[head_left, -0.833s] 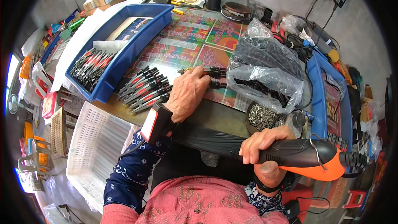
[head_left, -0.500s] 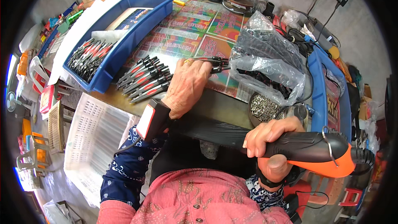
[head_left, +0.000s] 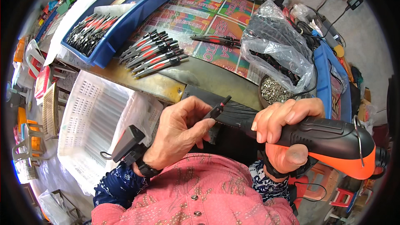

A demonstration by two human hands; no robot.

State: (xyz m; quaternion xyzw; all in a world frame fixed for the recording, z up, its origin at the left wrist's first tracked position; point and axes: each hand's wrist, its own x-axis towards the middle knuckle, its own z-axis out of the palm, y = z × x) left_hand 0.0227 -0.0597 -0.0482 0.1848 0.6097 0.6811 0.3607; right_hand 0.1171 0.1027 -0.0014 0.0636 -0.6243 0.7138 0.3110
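My left hand (head_left: 177, 131) pinches a slim black piece with red accents (head_left: 217, 109), pen-like in shape, its narrow end pointing up and right. My right hand (head_left: 287, 121) is wrapped round a black and orange electric screwdriver (head_left: 333, 141), whose front end faces left toward that piece; the two are apart. Ahead on the table, a slanted row of similar black and red pieces (head_left: 152, 56) lies side by side. A smaller group of them (head_left: 214, 39) lies farther right. Many more fill one end of a long blue tray (head_left: 104, 56).
A clear plastic bag (head_left: 277, 43) with dark pieces lies at the right. Beside it stands a bowl of small metal parts (head_left: 275, 91). A second blue tray (head_left: 323, 71) is at the right edge. Left of my lap sits a white plastic basket (head_left: 79, 125). Cables (head_left: 329, 29) trail behind.
My left hand has drawn back from the small group on the table to in front of my body, bringing one piece. My right hand keeps hold of the screwdriver.
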